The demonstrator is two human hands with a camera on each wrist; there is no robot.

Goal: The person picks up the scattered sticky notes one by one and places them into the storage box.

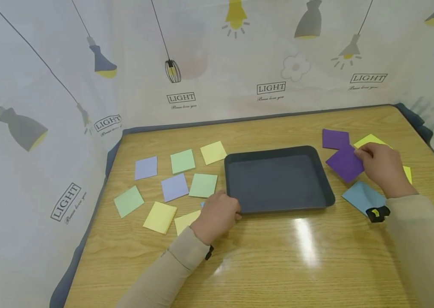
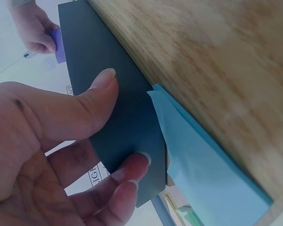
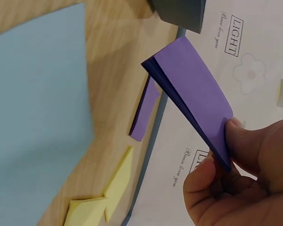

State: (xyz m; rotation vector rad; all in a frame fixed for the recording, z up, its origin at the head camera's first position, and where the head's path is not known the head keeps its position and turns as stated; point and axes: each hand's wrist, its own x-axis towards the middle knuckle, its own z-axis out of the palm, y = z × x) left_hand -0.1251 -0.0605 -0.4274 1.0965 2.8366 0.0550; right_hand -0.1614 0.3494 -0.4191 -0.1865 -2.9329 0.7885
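Note:
In the head view, my left hand (image 1: 218, 216) grips the near left corner of a dark grey tray (image 1: 278, 184). The left wrist view shows the thumb against the tray's outer wall and fingertips at its edge; a light blue sticky note pad (image 2: 203, 160) lies right beside it. My right hand (image 1: 382, 167) pinches a purple sticky note pad (image 1: 343, 164) by one corner, tilted above the table in the right wrist view. Behind it lies another purple pad (image 1: 335, 139). A blue pad (image 1: 361, 196) rests below the right hand, near the wrist.
Left of the tray lie several pale pads: green (image 1: 182, 161), yellow (image 1: 160, 217) and lavender (image 1: 175, 187). Yellow pads (image 1: 370, 139) lie partly hidden behind the right hand. A lamp-printed curtain (image 1: 217, 85) borders the wooden table (image 1: 270, 261).

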